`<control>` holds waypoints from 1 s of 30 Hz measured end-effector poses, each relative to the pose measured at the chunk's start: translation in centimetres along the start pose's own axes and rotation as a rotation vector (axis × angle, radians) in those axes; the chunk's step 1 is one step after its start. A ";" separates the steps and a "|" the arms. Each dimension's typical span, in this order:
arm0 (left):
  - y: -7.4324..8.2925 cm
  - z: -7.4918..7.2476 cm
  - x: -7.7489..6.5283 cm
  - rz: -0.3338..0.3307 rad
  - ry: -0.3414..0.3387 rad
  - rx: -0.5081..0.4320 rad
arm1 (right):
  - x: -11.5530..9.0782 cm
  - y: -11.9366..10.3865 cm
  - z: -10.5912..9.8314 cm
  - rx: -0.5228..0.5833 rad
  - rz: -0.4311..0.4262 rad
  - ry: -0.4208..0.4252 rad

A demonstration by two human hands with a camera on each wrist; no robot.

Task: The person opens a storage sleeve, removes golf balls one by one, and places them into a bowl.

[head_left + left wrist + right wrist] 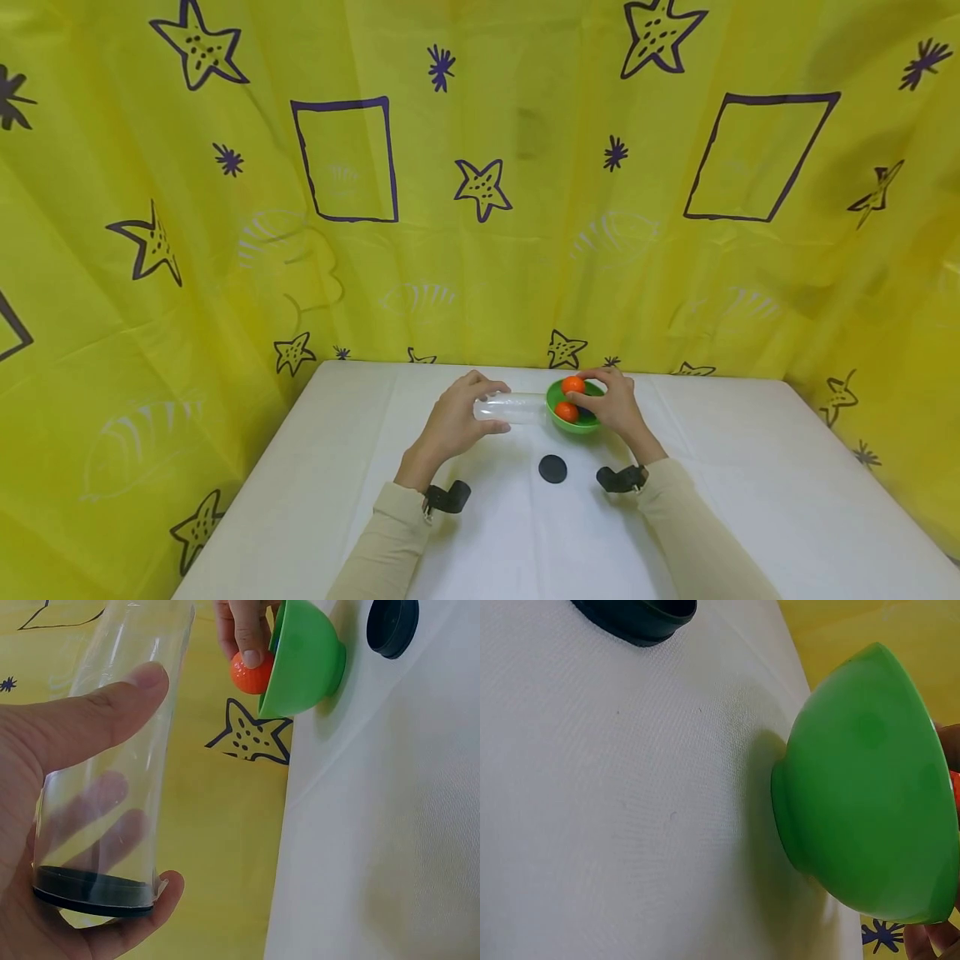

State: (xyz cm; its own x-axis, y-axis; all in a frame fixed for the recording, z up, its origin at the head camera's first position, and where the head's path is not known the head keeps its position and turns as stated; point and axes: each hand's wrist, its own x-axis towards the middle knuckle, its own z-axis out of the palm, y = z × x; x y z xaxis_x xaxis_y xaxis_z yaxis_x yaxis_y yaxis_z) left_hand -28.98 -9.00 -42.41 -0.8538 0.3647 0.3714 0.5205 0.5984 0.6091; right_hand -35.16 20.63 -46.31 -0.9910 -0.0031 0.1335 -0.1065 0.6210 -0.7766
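My left hand (459, 417) grips a clear plastic tube (112, 772), fingers on one side and thumb on the other. A black cap (94, 891) closes the tube's end nearest the palm; its other end points toward a green bowl (862, 795). Over this bowl, my right hand (611, 404) pinches an orange dimpled ball (573, 385) between thumb and fingers, at the rim. Another orange ball (566, 412) lies in the bowl beside it. Something dark also shows inside, partly hidden by the right hand.
A round black lid (552, 468) lies on the white-covered table (480, 542), in front of the bowl and between the forearms. Yellow curtain (480, 258) with drawn stars hangs behind the table and along both sides.
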 end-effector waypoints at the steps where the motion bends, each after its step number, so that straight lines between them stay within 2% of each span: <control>1: 0.0 0.0 0.0 0.001 0.000 -0.001 | 0.0 0.0 0.0 0.002 -0.007 0.001; 11: -0.1 0.0 0.0 0.000 0.004 0.008 | 0.1 0.3 0.1 0.020 -0.042 0.009; 21: -0.1 0.2 0.1 -0.015 0.006 0.018 | -0.9 -0.1 -0.5 0.081 0.013 0.035; 30: -0.2 0.4 0.1 -0.043 -0.057 0.001 | -2.7 -0.3 -0.8 0.103 -0.061 0.082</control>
State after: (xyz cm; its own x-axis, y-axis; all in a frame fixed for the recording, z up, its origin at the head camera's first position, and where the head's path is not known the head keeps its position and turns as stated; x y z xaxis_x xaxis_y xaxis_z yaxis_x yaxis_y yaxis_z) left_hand -29.19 -8.81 -42.73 -0.8742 0.3787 0.3038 0.4830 0.6152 0.6231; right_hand -32.41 21.12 -45.94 -0.9730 0.0286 0.2289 -0.1781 0.5375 -0.8242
